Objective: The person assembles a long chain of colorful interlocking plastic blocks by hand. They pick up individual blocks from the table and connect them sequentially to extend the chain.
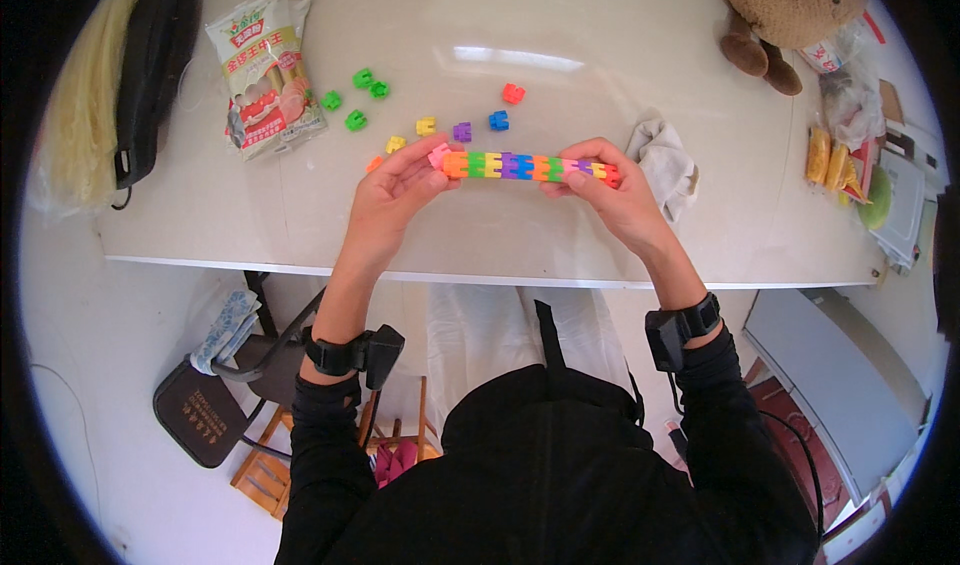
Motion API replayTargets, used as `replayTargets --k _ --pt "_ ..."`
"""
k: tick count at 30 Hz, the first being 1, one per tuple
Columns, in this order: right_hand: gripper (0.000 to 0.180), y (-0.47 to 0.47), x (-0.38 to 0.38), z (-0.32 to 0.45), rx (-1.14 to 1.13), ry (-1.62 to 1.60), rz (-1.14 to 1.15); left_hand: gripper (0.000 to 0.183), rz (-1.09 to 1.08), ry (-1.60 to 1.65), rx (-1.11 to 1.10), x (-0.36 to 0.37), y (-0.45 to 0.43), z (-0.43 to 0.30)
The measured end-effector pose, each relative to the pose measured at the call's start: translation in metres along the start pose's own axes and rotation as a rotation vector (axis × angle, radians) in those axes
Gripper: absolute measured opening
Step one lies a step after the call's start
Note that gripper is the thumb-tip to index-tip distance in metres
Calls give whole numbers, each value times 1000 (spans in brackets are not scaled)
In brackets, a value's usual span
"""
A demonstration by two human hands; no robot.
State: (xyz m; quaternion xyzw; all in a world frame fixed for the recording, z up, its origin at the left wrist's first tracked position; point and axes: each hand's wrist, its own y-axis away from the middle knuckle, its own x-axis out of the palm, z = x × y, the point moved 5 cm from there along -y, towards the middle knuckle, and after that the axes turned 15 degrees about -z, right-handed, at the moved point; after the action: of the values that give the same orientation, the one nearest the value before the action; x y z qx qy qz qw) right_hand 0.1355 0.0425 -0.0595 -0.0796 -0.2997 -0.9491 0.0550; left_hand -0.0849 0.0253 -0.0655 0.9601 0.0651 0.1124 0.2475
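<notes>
A multicoloured bar of interlocking plastic blocks (517, 166) spans the space between my hands, above the table. My right hand (611, 190) grips its right end, thumb in front, near the red end block. With its thumb and fingers, my left hand (397, 190) holds a pink plastic block (439, 155), tilted against the bar's orange left end. Whether the pink block is locked on cannot be told. Just beyond the bar lie a purple block (463, 131), a blue block (499, 120), a yellow block (426, 125) and a red block (514, 93).
Several green blocks (355, 120) lie beside a snack packet (266, 77) on the table (405, 235). A grey cloth (664, 164) is close to my right hand. At the back right sits a brown plush toy (787, 2). A folding chair (202, 407) stands below the table's front edge.
</notes>
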Motion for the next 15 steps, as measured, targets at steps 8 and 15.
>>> replayTargets --k 8,15 --pt "17 1 -9 1 7 -27 -30 28 -8 22 -62 1 1 1" --pt "18 1 -12 12 -30 109 31 25 47 -104 -11 3 7 -3"
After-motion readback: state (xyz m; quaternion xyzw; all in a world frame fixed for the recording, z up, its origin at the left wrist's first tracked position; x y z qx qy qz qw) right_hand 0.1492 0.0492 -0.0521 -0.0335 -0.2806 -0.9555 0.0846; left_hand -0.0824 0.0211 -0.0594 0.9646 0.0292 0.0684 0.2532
